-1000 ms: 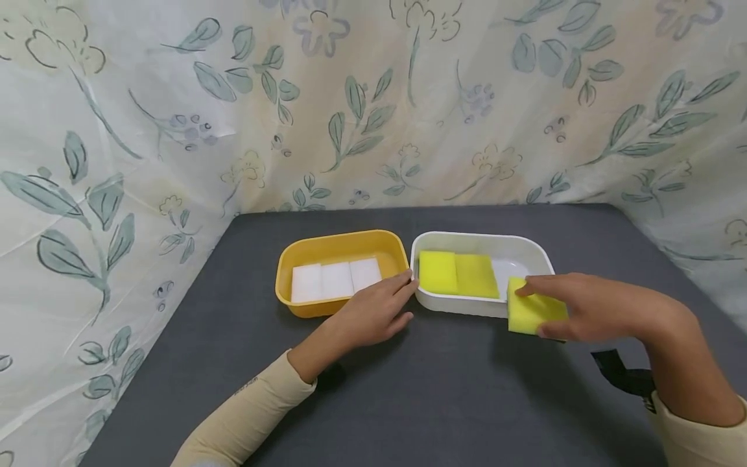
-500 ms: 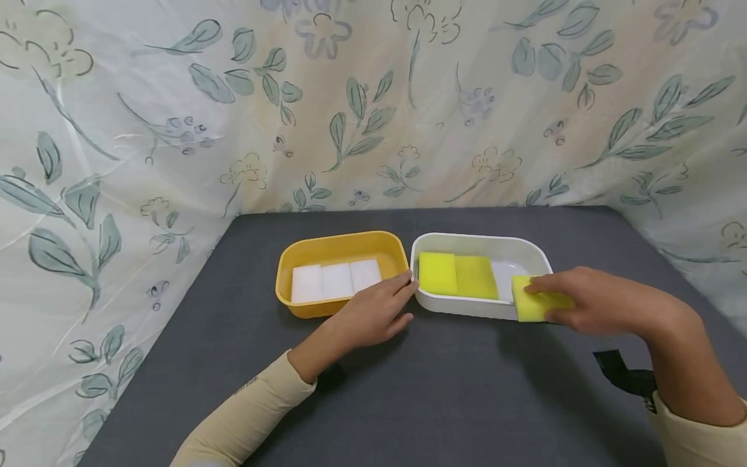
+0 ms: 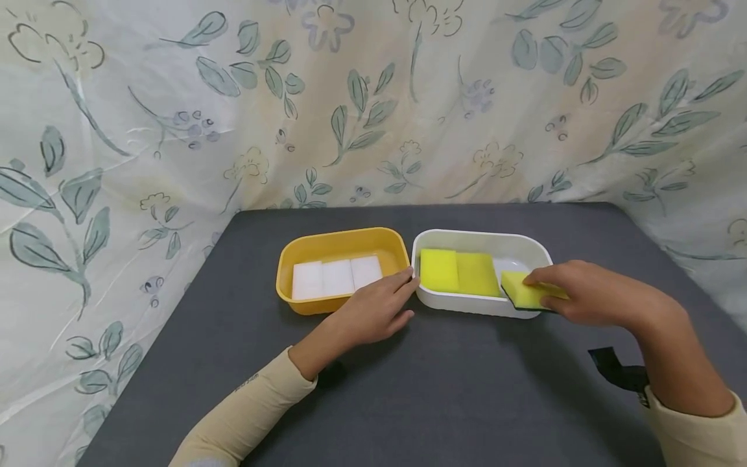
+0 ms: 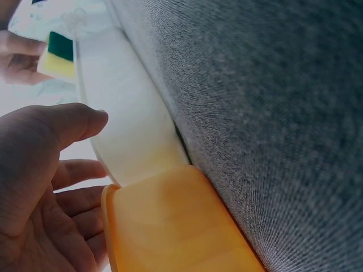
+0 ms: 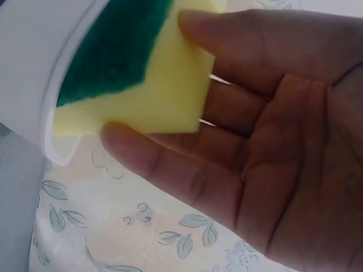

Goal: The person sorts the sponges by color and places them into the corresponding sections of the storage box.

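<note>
My right hand (image 3: 601, 292) pinches a yellow sponge (image 3: 528, 290) with a dark green scouring side, tilted over the front right rim of the white tub (image 3: 467, 305). In the right wrist view, the thumb and fingers grip the edges of the sponge (image 5: 176, 96), its green face partly behind the tub rim. Two more yellow sponges (image 3: 475, 274) lie side by side in that tub's left part. My left hand (image 3: 373, 311) rests with relaxed fingers at the meeting rims of the white tub and the yellow-orange tub (image 3: 338, 243), seen closely in the left wrist view.
Three white sponge-like blocks (image 3: 337, 279) lie in a row inside the yellow-orange tub. Both tubs stand next to each other on a dark grey tabletop (image 3: 443, 389). A floral cloth (image 3: 362, 104) hangs behind and beside the table.
The right hand has carried the yellow sponge slightly left and away from me, tipping it so its near edge hangs over the white tub. The left hand has stayed in place.
</note>
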{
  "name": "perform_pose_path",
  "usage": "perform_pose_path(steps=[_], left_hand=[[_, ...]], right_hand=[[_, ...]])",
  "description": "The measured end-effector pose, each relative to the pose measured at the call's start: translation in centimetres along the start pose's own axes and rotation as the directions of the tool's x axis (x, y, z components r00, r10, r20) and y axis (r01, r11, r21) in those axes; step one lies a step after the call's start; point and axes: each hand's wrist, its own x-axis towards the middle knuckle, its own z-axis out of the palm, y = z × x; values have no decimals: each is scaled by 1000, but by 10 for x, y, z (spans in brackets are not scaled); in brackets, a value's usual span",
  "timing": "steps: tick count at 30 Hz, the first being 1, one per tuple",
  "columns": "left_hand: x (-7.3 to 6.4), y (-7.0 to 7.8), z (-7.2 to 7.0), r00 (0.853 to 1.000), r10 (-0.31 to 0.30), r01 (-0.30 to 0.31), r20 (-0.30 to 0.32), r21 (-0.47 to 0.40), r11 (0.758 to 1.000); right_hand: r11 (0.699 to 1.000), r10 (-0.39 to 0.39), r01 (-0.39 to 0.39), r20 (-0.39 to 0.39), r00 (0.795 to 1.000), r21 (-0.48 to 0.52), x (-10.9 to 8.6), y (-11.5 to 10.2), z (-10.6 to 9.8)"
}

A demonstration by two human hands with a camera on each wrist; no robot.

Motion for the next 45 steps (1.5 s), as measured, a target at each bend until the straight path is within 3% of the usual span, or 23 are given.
perform_pose_path(steps=[21,45], left_hand=[[2,0,1,1000,-11,11,-5,18,1000],[2,6,3,1000,-19,19,-14,-1,1000]], right_hand=[[997,61,-61,-3,998,-43,16,2,8],[999,21,-22,-30,999,-41,24,15,16]])
